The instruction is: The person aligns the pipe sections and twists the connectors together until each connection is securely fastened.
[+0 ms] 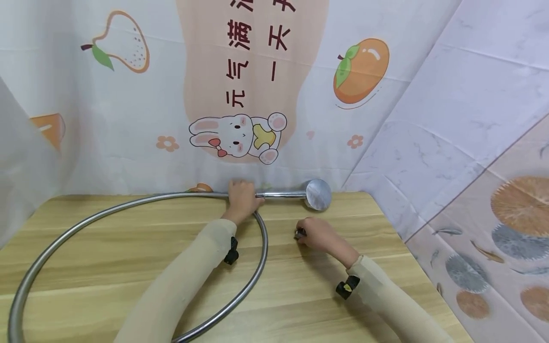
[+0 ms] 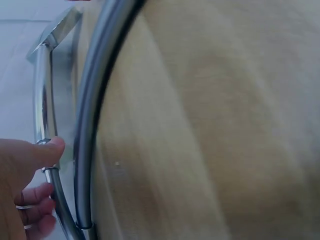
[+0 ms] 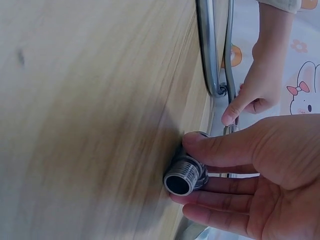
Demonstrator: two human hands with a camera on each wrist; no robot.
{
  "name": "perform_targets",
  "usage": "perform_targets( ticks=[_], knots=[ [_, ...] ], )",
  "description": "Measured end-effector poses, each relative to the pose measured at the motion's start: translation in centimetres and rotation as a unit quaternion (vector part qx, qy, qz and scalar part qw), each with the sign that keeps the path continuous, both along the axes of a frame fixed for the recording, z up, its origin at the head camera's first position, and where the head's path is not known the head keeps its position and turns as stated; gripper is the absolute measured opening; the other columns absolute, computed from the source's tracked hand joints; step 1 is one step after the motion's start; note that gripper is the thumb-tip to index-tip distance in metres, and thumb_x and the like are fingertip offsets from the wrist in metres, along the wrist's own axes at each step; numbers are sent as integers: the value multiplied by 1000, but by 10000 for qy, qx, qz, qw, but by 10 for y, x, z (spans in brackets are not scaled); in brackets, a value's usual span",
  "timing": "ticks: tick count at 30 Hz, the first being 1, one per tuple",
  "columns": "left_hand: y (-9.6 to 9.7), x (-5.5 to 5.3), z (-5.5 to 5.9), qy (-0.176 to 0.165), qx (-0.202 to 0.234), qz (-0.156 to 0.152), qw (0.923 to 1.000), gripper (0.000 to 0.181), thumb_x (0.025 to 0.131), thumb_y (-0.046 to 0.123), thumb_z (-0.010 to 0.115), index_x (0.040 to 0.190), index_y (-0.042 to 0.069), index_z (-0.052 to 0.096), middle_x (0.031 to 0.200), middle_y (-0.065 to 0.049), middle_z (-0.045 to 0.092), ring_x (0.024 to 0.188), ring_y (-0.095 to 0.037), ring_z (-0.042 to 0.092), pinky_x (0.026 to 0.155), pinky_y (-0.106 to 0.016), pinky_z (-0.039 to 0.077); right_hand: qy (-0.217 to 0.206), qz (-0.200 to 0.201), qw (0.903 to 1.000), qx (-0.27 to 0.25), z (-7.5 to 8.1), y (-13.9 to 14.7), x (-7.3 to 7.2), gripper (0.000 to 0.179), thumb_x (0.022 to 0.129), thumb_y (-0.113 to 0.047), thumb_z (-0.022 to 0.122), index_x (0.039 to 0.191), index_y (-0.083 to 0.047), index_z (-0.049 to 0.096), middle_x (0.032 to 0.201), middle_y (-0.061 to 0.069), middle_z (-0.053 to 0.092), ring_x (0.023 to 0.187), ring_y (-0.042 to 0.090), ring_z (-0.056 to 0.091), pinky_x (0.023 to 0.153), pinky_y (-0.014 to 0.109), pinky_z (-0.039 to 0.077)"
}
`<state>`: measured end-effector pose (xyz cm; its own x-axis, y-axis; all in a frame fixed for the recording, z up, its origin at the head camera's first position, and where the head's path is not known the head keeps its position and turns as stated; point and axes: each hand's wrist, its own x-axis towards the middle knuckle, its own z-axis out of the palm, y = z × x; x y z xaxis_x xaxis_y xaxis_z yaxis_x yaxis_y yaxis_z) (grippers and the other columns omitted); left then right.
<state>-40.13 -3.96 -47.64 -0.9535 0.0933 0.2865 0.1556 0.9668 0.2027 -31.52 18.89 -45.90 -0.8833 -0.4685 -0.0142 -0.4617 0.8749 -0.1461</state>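
Note:
At the back of the table lies a chrome hand shower; its round head [image 1: 318,194] faces forward and its handle [image 1: 285,194] points left. My left hand [image 1: 242,197] holds it where the handle meets the flexible metal hose [image 1: 128,205], thumb on the joint and fingers curled around the hose in the left wrist view. To the front right, my right hand [image 1: 317,233] pinches a small metal threaded fitting [image 3: 181,177] between thumb and fingers, close over the wood. The fitting's open threaded end shows in the right wrist view.
The hose loops wide over the left of the wooden table [image 1: 343,305], passing under my left forearm, with its other end near my left hand. A printed curtain [image 1: 141,114] hangs behind the table's back edge, and another patterned cloth [image 1: 454,152] borders the right side.

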Motion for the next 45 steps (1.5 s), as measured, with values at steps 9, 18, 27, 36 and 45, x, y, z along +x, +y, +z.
perform_targets(
  ticks=[9, 18, 27, 36, 45],
  knots=[
    [16, 14, -2, -3, -396, 229, 9990, 41, 96, 43, 68, 89, 2, 68, 91, -14, 71, 94, -34, 69, 100, -52, 47, -5, 26, 10000, -44, 5, 6, -5, 17, 81, -7, 84, 95, -5, 75, 90, 7, 73, 81, 19, 66, 76, 40, 56],
    [26, 36, -17, -754, -68, 120, 9971, 52, 94, 39, 64, 123, -5, 58, 118, -23, 66, 109, -39, 63, 99, -53, 46, -152, 19, 9998, 82, 0, 11, -6, 17, 80, -10, 84, 93, -6, 73, 85, 4, 71, 74, 15, 59, 68, 37, 51],
    [33, 49, -28, -658, 561, -395, 9955, 46, 84, 28, 73, 113, -6, 62, 114, -23, 64, 102, -39, 62, 93, -54, 48, -295, -22, 9994, 191, -4, 10, -5, 19, 82, -12, 84, 96, -6, 73, 88, 5, 71, 75, 15, 57, 69, 37, 50],
    [48, 61, -24, -1148, 662, -1713, 9763, 73, 77, 20, 80, 138, -9, 54, 134, -26, 59, 121, -43, 60, 100, -59, 44, -240, 213, 9995, 77, -2, 8, -4, 14, 81, -10, 84, 88, -6, 72, 78, 2, 67, 68, 14, 50, 64, 33, 44],
    [50, 59, -10, -1678, 552, -2316, 9566, 77, 77, -1, 74, 149, -3, 45, 148, -21, 50, 132, -39, 51, 106, -59, 42, -102, 409, 9991, 47, 4, 6, -9, 17, 79, -8, 86, 88, -5, 72, 79, 3, 68, 69, 14, 53, 65, 34, 47]
  ],
)
